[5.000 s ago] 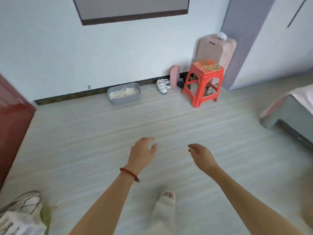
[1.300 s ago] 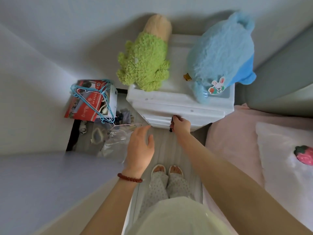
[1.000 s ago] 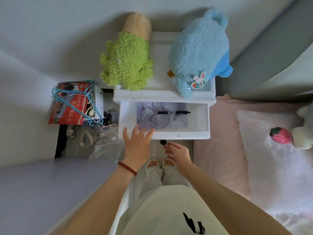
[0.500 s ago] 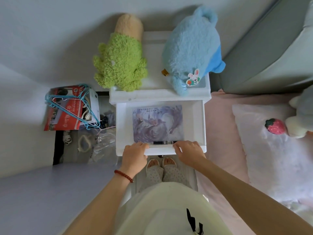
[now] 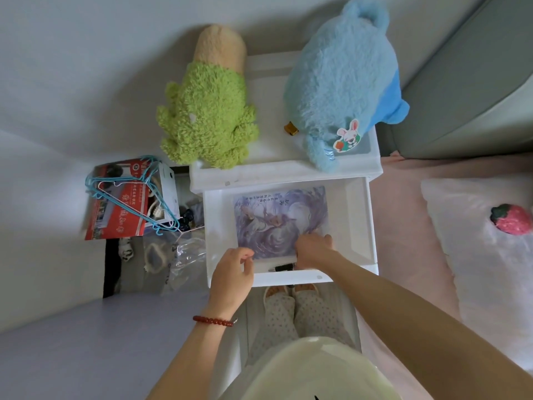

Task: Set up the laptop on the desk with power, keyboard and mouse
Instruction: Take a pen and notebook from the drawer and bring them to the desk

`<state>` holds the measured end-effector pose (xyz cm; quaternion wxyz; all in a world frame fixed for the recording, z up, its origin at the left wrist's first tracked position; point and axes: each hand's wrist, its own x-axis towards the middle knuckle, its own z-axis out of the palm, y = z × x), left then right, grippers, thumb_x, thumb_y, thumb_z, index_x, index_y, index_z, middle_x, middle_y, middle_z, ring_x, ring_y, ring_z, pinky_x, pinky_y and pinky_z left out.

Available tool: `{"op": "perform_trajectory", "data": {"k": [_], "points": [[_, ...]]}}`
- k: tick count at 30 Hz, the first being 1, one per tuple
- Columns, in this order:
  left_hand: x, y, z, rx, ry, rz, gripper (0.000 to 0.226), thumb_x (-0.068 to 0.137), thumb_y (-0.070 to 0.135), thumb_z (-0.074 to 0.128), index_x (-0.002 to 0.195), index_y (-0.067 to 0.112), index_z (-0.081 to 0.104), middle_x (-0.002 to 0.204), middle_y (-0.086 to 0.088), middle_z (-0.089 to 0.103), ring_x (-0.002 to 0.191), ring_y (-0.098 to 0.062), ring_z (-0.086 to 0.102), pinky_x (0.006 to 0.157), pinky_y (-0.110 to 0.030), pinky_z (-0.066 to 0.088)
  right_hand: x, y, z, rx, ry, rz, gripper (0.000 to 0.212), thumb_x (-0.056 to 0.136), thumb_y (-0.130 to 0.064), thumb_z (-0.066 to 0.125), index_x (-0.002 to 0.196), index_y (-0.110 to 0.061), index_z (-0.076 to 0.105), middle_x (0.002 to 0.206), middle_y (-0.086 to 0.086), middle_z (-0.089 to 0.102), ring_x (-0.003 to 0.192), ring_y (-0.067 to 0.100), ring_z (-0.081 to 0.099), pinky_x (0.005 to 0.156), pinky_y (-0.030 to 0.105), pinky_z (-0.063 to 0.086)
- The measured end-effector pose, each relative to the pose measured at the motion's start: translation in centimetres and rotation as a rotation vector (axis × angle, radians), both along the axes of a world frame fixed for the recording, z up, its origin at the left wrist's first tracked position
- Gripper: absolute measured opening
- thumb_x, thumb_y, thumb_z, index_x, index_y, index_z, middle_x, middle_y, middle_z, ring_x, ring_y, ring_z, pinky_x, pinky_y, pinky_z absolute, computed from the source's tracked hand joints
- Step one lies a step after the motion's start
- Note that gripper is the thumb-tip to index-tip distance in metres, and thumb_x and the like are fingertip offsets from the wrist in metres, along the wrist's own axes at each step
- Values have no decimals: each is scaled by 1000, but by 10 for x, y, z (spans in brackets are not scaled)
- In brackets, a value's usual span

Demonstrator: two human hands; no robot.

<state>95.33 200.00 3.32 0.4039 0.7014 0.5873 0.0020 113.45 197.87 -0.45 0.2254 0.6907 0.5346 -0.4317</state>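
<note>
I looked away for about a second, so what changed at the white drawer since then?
The drawer has come fully out. The right hand let go of the knob and now reaches inside onto the illustrated sheet; the left hand moved to the sheet's near corner. The pen now lies at the front wall. The plush toys stayed put.

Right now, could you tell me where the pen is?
In the head view, the pen lies in the open drawer by its front wall, below the purple picture, between the left hand and right hand.
</note>
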Motion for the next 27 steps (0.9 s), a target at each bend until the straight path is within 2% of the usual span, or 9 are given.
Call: {"op": "perform_trajectory", "data": {"k": [4, 7, 9, 11, 13, 15, 19, 24, 27], "points": [[6, 4, 4, -17, 1, 17, 23, 92, 9, 46, 108, 13, 61, 108, -4, 60, 94, -8, 52, 79, -14, 35, 9, -2, 5, -43, 96, 18, 19, 82, -10, 52, 99, -10, 60, 93, 7, 62, 97, 27, 59, 86, 36, 35], [17, 15, 5, -23, 6, -14, 25, 93, 12, 44, 113, 14, 58, 115, -5, 56, 102, -14, 54, 82, -17, 36, 16, -2, 9, -80, 163, 56, 15, 80, -12, 56, 93, -7, 63, 87, 13, 61, 82, 26, 57, 69, 28, 35], [24, 25, 4, -17, 9, -53, 26, 92, 12, 44, 114, 13, 58, 117, -6, 55, 108, -18, 53, 85, -19, 38, 19, 0, 9, -66, 135, 147, 9, 81, -15, 57, 79, -7, 61, 74, 10, 56, 64, 21, 49, 60, 25, 32], [30, 32, 2, 2, 21, -97, 26, 91, 9, 45, 113, 12, 58, 118, -7, 54, 110, -20, 52, 87, -22, 39, 18, 0, 8, -1, 93, 291, 24, 83, -16, 56, 62, -12, 45, 59, 1, 42, 54, 17, 40, 57, 25, 30], [33, 37, -1, 22, 38, -126, 27, 91, 8, 45, 114, 12, 58, 119, -9, 53, 112, -22, 51, 90, -26, 41, 19, 0, 7, 123, 102, 433, 17, 83, -15, 56, 69, -11, 47, 59, -1, 41, 61, 22, 47, 59, 26, 33], [37, 40, -4, 62, 41, -137, 27, 90, 7, 47, 114, 11, 58, 122, -10, 53, 114, -24, 49, 93, -30, 43, 24, -1, 7, 278, 120, 499, 9, 85, -16, 52, 88, -8, 56, 78, 5, 60, 79, 27, 56, 70, 29, 38], [46, 43, -13, 208, 152, -261, 37, 88, 8, 49, 125, 11, 50, 136, -13, 44, 126, -32, 40, 97, -40, 41, 38, -8, 5, 464, 30, 427, 32, 91, -24, 44, 117, -6, 48, 116, 12, 57, 107, 30, 49, 90, 42, 36], [62, 53, -40, 288, 393, -521, 66, 93, 31, 44, 147, 21, 7, 157, -6, -1, 144, -31, -1, 113, -48, 16, 51, -14, 0, 419, -53, 519, 57, 84, -47, 54, 123, -7, 42, 121, 12, 48, 111, 29, 43, 92, 45, 33], [67, 58, -55, 327, 492, -597, 75, 93, 37, 46, 146, 20, -3, 157, -5, -1, 144, -30, -3, 112, -56, 3, 54, -12, 3, 500, -83, 653, 56, 69, -59, 64, 106, -16, 61, 102, 2, 62, 95, 21, 56, 81, 36, 45]]}}
